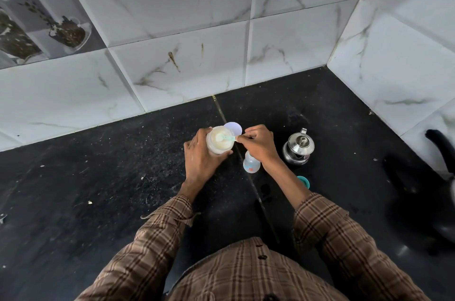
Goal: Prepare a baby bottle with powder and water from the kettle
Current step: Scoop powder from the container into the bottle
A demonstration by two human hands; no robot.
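My left hand (200,156) grips an open jar of pale powder (219,141), tilted slightly above the black counter. My right hand (259,144) pinches the handle of a small teal scoop (225,137) whose bowl rests in the powder. An uncapped clear baby bottle (251,163) stands just below my right hand, partly hidden by the wrist. A small steel kettle (298,146) with its lid on stands to the right. The bottle's teal cap (304,181) lies near my right forearm. A white round lid (234,128) lies behind the jar.
The black counter (123,177) meets white marble-look tiled walls (197,54) at the back and right, forming a corner. A dark rounded object with a black handle (440,148) sits at the right edge.
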